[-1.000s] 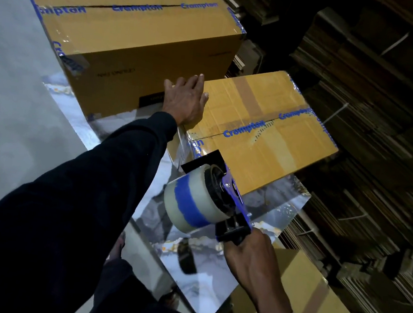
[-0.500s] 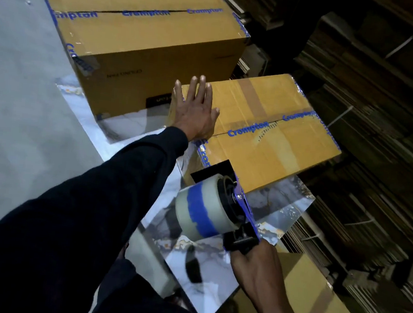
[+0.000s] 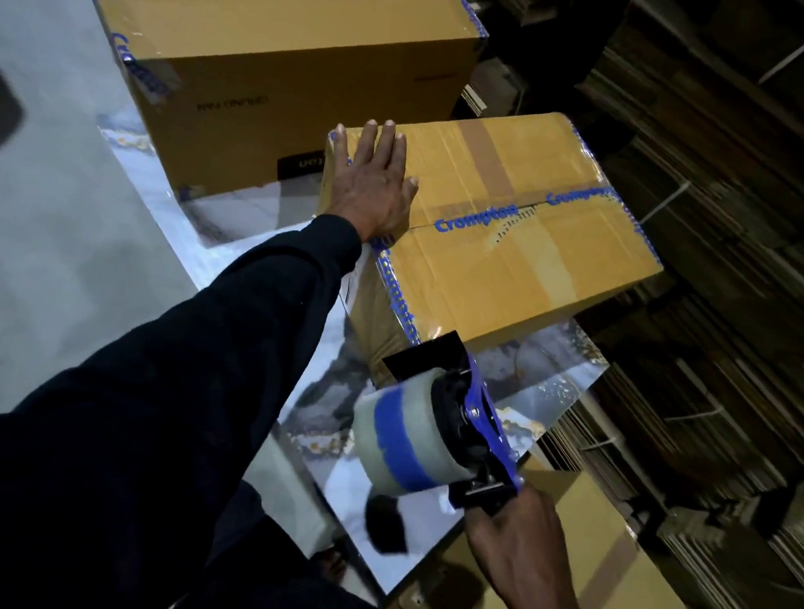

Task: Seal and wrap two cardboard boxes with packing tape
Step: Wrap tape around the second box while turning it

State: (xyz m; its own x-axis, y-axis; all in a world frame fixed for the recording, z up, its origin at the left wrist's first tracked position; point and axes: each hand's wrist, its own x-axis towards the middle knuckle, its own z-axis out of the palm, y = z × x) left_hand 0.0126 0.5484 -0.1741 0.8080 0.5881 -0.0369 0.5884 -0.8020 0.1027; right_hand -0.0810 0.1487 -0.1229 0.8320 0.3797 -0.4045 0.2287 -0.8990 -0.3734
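Note:
A small cardboard box (image 3: 509, 246) with blue-printed clear tape along its seam and edges lies on a glossy marble-patterned tabletop (image 3: 423, 522). My left hand (image 3: 372, 183) rests flat on the box's top left corner, fingers straight. My right hand (image 3: 519, 541) grips the handle of a blue tape dispenser (image 3: 431, 435) loaded with a clear roll banded in blue; its black blade end sits at the box's near corner. A larger taped cardboard box (image 3: 287, 43) stands behind, to the left.
Stacks of flattened cardboard (image 3: 740, 238) fill the dark right side. Another cardboard box (image 3: 608, 584) sits low at the bottom right, below the table edge. Grey concrete floor (image 3: 34, 180) lies to the left.
My left hand has flattened and slid further onto the small box's top. The dispenser has drawn back toward me along the box's near edge. The camera has shifted slightly.

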